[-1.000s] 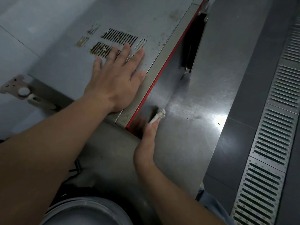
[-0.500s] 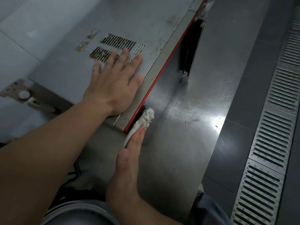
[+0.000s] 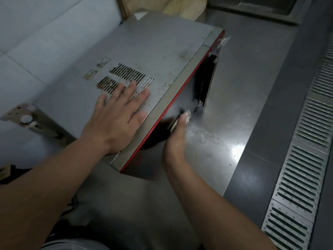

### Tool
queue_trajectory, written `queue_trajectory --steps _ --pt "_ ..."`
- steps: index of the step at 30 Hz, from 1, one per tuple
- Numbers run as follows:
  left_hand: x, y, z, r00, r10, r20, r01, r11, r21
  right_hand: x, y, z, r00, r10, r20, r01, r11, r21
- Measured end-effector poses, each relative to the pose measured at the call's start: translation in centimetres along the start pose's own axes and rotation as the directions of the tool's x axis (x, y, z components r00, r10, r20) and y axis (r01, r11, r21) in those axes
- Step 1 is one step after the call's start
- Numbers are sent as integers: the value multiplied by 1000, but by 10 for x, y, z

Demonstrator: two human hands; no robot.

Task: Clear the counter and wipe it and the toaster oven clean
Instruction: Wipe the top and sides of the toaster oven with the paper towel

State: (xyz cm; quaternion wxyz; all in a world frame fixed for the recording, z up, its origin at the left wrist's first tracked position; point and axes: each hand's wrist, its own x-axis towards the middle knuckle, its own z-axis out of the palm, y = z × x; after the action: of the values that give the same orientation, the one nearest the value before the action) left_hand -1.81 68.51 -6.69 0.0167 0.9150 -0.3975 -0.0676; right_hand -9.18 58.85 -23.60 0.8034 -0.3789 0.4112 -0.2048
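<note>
The toaster oven (image 3: pixel 158 51) stands on the steel counter (image 3: pixel 225 109), grey on top with vent slots and stains, red trim along its front edge. My left hand (image 3: pixel 117 116) lies flat with fingers spread on the oven's top, partly over the vents. My right hand (image 3: pixel 175 139) presses a small white cloth (image 3: pixel 186 117) against the dark front face, just below the red edge. Only a bit of the cloth shows past my fingertips. The black door handle (image 3: pixel 207 80) sits farther along the front.
A metal bracket (image 3: pixel 23 116) sticks out of the tiled wall at the left. Beyond the counter edge lies a dark floor with a long metal drain grate (image 3: pixel 306 141) at the right. Crumbs dot the counter near a light reflection (image 3: pixel 236 152). A dark cable lies near my left arm.
My right hand with the cloth has slid from the oven's near corner farther along the front face toward the handle. My view has risen, showing the whole oven. My left hand stays on top.
</note>
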Motion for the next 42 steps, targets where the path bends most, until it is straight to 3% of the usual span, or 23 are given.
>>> queue_trajectory --steps 2,4,7,9,12,14,16,18,21,25,29,31,33,35,36,38,40,42 --pt "0 0 -1 1000 -3 5 3 1000 -1 -42 -68 25 976 -204 81 208 977 -45" --pt "0 1 -3 1000 -2 2 2 1000 -7 -63 -88 30 915 -369 166 384 920 -74" --pt "-2 1 -4 1000 -8 8 8 1000 -9 -55 -79 19 861 -450 239 486 865 -124" --pt "-3 2 -4 1000 -5 11 5 1000 -18 -28 -71 9 903 -376 208 411 897 -161" --pt "-3 0 -5 1000 -9 20 9 1000 -18 14 -60 0 997 -60 53 60 998 3" --pt "-4 1 -5 1000 -3 22 4 1000 -17 38 -58 -5 995 91 39 -93 994 53" --pt "-3 2 -6 1000 3 29 -3 1000 -17 52 -70 -7 991 133 33 -135 989 68" --pt "-2 2 -6 999 11 39 -11 1000 -2 39 -102 1 996 90 8 -90 994 57" --pt "-2 2 -6 999 -6 48 5 1000 10 24 -138 20 996 -93 16 93 995 20" --pt "-1 6 -9 996 -21 82 18 999 36 18 -153 43 970 -244 3 243 964 -106" --pt "0 6 -15 986 -11 164 6 1000 30 1 -155 23 977 -209 33 212 966 -146" --pt "7 2 -26 979 -22 201 13 999 46 0 -152 10 997 -73 7 73 992 -99" --pt "18 3 -40 991 -39 129 31 998 58 2 -147 3 996 81 -39 -84 994 -77" --pt "30 11 -47 998 -65 -21 64 996 -56 -7 -149 3 989 139 -49 -143 985 -96" --pt "35 19 -49 995 -82 -65 74 990 -120 -10 -152 6 989 142 -43 -145 983 -108" --pt "48 31 -43 998 -36 -47 33 998 -56 -13 -160 16 992 113 -48 -118 987 -108" --pt "65 39 -42 998 36 -44 -33 997 66 -14 -175 30 1000 -13 -25 9 990 -141" --pt "86 49 -53 994 29 -106 -22 998 59 -12 -193 43 987 -158 23 159 964 -213"
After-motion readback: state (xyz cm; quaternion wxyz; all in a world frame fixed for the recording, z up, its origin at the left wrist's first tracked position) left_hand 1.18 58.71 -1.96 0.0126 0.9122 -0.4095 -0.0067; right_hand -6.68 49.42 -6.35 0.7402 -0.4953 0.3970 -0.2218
